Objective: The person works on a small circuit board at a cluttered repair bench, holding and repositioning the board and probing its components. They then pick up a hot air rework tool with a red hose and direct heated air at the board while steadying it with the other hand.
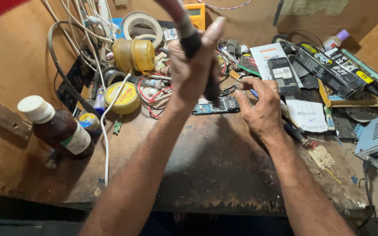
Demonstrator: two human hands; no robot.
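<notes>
Nearest us, our left hand [193, 70] grips a dark tool handle [189, 37], tip angled down, probably a soldering iron, onto the circuit board [217, 106]. Our right hand [261, 107] pins that board's edge with narrowed fingertips to steady it on the worn bench [206, 170].

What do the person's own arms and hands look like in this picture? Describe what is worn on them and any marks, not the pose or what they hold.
Both forearms are bare, with no sleeves, gloves or watch in view. The left hand shows no jewellery. The right hand seems to have a thin ring on one finger, though it is small and hard to confirm. Both forearms are hairy. No tattoos or bandages show.
</notes>
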